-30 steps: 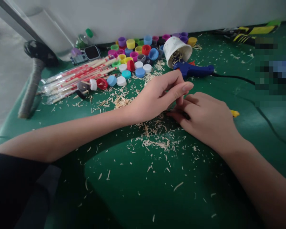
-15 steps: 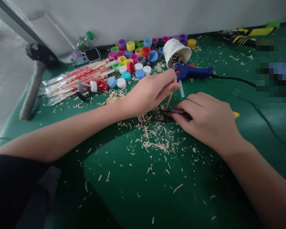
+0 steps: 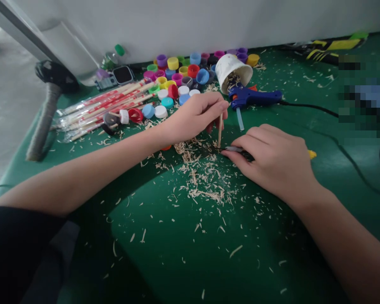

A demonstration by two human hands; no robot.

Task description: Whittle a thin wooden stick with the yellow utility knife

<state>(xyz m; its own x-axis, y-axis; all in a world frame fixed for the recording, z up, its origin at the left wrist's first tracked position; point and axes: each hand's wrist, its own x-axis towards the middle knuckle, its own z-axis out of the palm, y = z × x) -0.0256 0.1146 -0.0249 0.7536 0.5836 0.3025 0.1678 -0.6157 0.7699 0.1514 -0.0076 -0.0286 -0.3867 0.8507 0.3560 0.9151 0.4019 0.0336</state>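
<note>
My left hand (image 3: 205,112) pinches the upper end of a thin wooden stick (image 3: 220,131), like a chopstick, which stands nearly upright over the table. My right hand (image 3: 269,158) is closed around a craft knife (image 3: 234,148); its dark, narrow blade points left and meets the stick near its lower end. Most of the knife's handle is hidden in the palm, and a yellow piece (image 3: 312,154) shows behind the hand. Pale wood shavings (image 3: 209,190) lie scattered beneath and in front of both hands.
Beyond my left hand sit many coloured bottle caps (image 3: 193,70). A blue glue gun (image 3: 256,96) rests with its nozzle in a white cup (image 3: 228,69), its cord running right. Wrapped chopsticks (image 3: 107,103), a smartwatch (image 3: 123,75) and a hammer (image 3: 47,105) lie at left on the green table (image 3: 164,261).
My left hand has shifted slightly left and its grip has turned, so the stick stands more upright. My right hand with the craft knife has hardly moved.
</note>
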